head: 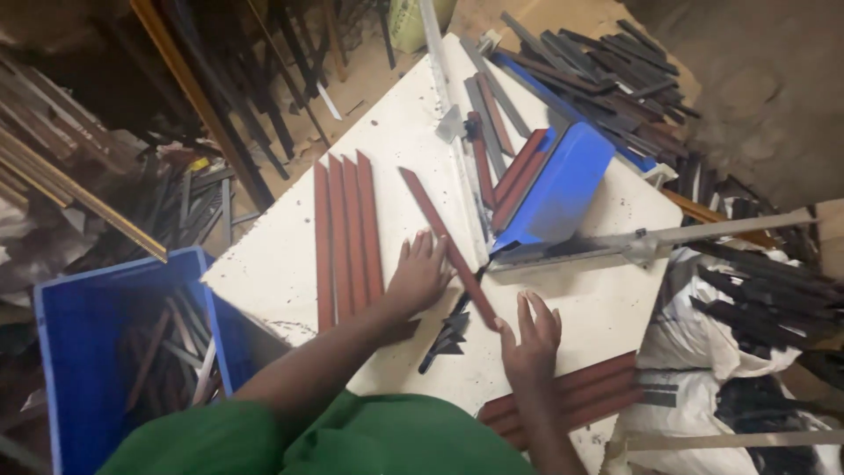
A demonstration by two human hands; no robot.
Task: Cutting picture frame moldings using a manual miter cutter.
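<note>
Two bare hands work beside the blue metal lever cutter (pixel 556 195): the left hand (pixel 420 274), fingers spread, presses one long reddish-brown moulding strip (pixel 448 246) angled toward the blade; the right hand (pixel 530 334) lies open, seemingly empty. Next, feeding the strip under needs steady alignment. No labels visible.

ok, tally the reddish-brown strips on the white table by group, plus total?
Row laid side by side left of the left hand: 4
Single diagonal strip between the hands: 1
Stack at the near table edge under the right hand: 3
On the blue cutter tray: about 4, overlapping
Total: about 12
</note>
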